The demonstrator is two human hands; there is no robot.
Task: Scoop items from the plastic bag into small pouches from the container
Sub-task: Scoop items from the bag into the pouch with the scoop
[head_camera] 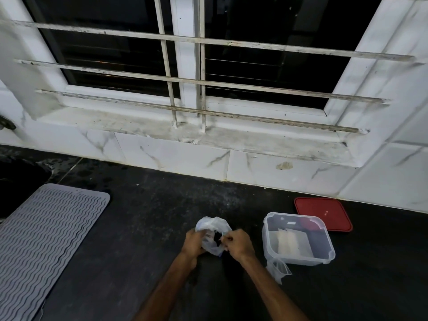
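A crumpled translucent plastic bag (pixel 212 225) sits on the dark counter, with dark contents showing at its mouth. My left hand (pixel 193 242) grips the bag's left side. My right hand (pixel 238 244) pinches its right edge, so both hands hold the mouth. To the right stands a clear square container (pixel 324 237) with pale flat pouches (pixel 293 243) stacked inside. One small clear pouch (pixel 279 271) lies on the counter against the container's front left corner.
A red lid (pixel 324 213) lies flat behind the container by the tiled wall. A grey ribbed mat (pixel 44 239) covers the counter's left part. A dark sink (pixel 18 181) sits at far left. A barred window rises above the sill.
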